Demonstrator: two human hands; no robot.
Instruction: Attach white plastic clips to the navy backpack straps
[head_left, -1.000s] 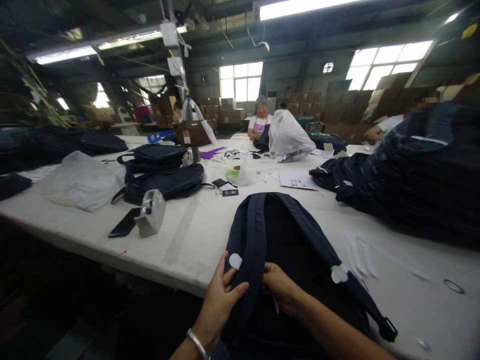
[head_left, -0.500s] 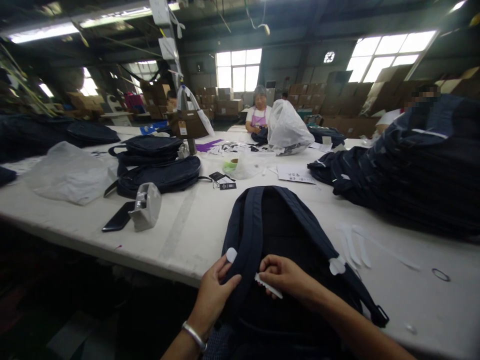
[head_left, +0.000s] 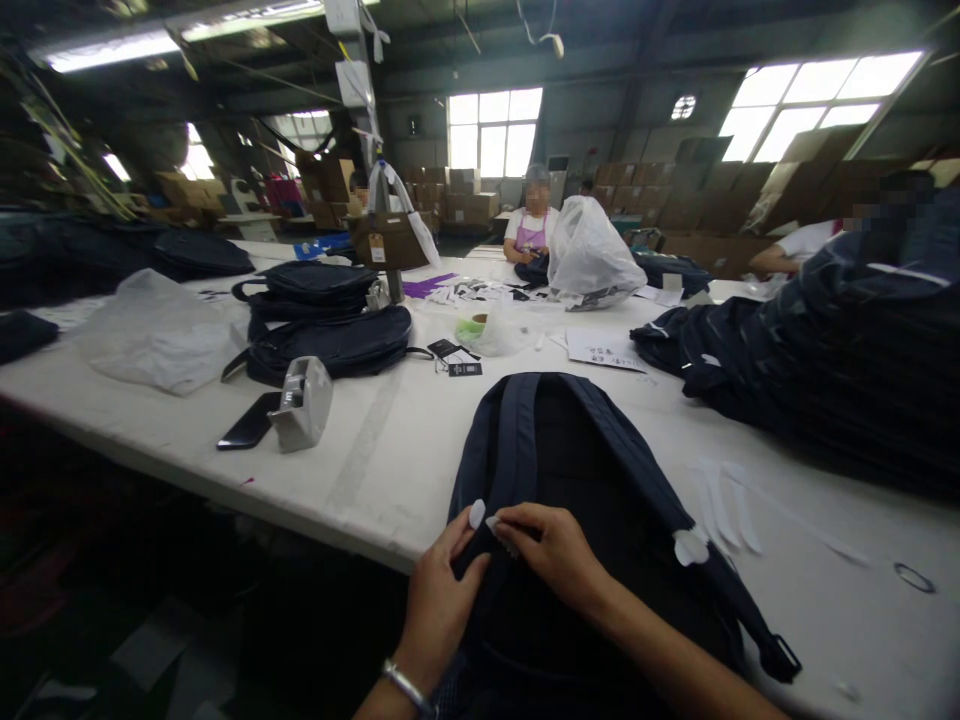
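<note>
smooth, rounded silver-coloured bangle [head_left: 407,688] around the left wrist [head_left: 421,662]; bare forearms [head_left: 660,645]

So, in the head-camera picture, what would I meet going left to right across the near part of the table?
Glossy black rectangular phone → grey boxy dispenser → navy fabric backpack, where the left hand comes before the right hand → thin dark ring.

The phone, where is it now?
In the head view, the phone lies on the table, left of the backpack, just beside the tape dispenser.
</note>
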